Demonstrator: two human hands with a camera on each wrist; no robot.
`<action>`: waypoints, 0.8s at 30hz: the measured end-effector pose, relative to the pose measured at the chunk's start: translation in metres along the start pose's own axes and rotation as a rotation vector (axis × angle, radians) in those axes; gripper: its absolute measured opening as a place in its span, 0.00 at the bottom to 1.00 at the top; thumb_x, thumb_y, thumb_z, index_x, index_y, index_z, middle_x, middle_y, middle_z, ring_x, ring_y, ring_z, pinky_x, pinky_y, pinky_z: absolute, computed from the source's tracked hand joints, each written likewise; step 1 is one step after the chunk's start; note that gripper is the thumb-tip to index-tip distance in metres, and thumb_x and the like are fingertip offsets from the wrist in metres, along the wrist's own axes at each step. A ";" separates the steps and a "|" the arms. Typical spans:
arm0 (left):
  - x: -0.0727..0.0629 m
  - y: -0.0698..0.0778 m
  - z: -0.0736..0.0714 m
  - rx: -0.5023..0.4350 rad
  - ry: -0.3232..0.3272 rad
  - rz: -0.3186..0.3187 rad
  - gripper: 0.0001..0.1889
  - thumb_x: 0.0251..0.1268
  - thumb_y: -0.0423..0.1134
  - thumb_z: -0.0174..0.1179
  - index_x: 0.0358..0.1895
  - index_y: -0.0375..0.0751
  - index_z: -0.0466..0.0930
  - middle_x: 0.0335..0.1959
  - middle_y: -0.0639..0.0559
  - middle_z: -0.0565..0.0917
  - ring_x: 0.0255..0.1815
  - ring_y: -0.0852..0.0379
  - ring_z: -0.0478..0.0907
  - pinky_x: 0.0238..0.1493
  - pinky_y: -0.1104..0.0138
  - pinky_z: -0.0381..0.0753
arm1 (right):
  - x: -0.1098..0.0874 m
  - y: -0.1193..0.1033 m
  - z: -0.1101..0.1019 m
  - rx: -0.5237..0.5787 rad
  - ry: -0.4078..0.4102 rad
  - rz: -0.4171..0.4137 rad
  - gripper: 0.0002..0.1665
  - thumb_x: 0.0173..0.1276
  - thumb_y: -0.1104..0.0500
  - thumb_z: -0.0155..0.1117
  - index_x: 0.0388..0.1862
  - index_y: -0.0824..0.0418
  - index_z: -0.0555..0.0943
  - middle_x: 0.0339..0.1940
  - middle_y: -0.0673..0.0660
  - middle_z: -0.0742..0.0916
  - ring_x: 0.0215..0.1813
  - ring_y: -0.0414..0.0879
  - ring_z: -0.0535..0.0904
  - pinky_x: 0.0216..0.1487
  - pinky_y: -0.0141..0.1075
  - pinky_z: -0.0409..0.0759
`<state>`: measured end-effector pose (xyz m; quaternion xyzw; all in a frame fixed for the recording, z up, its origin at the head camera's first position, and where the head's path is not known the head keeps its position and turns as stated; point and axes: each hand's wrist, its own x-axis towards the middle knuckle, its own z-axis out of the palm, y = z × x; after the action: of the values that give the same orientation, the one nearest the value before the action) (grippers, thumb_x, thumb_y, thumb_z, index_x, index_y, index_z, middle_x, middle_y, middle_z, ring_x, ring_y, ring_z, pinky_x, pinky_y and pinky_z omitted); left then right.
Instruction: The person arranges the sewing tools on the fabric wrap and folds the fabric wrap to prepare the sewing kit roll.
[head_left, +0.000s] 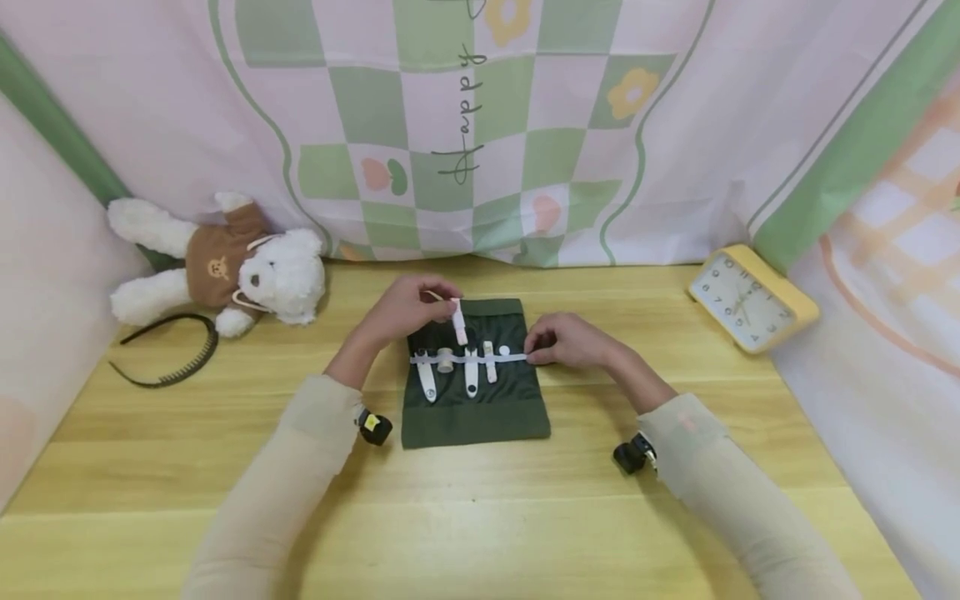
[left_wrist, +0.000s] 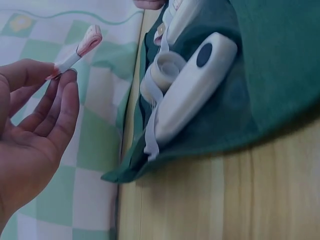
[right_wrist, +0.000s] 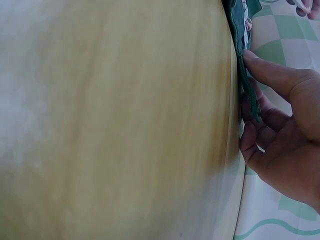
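Note:
My left hand pinches a small folded pink-and-white bundle, bound by a white band, between thumb and fingertips. It is held above the upper part of a dark green cloth pouch lying unfolded on the table. A white elastic strap crosses the pouch and holds several small items: a white tool with a black dot, a pale roll, another white tool and a slim pink-and-white piece. My right hand grips the pouch's right edge at the strap's end, thumb on top.
A white plush toy in a brown top lies at the back left, with a black toothed headband in front of it. At the back right stands a yellow clock. A patterned curtain hangs behind the wooden table.

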<state>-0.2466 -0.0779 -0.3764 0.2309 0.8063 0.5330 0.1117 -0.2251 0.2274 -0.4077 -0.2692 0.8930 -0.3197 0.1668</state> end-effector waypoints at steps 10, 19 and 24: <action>0.017 0.009 0.014 0.048 0.021 0.018 0.10 0.72 0.33 0.63 0.52 0.35 0.86 0.47 0.42 0.84 0.43 0.47 0.83 0.48 0.51 0.84 | 0.001 -0.001 0.001 0.006 -0.001 0.006 0.02 0.67 0.63 0.72 0.38 0.60 0.88 0.38 0.53 0.85 0.39 0.47 0.79 0.43 0.42 0.78; 0.031 0.011 0.024 0.020 -0.004 0.021 0.10 0.72 0.31 0.62 0.51 0.32 0.85 0.45 0.41 0.84 0.42 0.46 0.84 0.48 0.52 0.85 | 0.002 -0.001 0.000 0.006 0.005 -0.004 0.02 0.67 0.63 0.73 0.38 0.60 0.88 0.38 0.53 0.85 0.40 0.47 0.79 0.44 0.42 0.78; 0.038 0.011 0.029 0.037 -0.016 0.011 0.11 0.72 0.31 0.62 0.52 0.30 0.84 0.44 0.40 0.84 0.41 0.47 0.84 0.47 0.52 0.85 | 0.003 0.001 0.000 0.009 0.000 -0.009 0.02 0.67 0.63 0.73 0.38 0.60 0.88 0.38 0.53 0.85 0.39 0.46 0.79 0.43 0.42 0.78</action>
<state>-0.2644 -0.0323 -0.3760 0.2416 0.8138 0.5167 0.1108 -0.2273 0.2261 -0.4088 -0.2726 0.8904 -0.3244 0.1663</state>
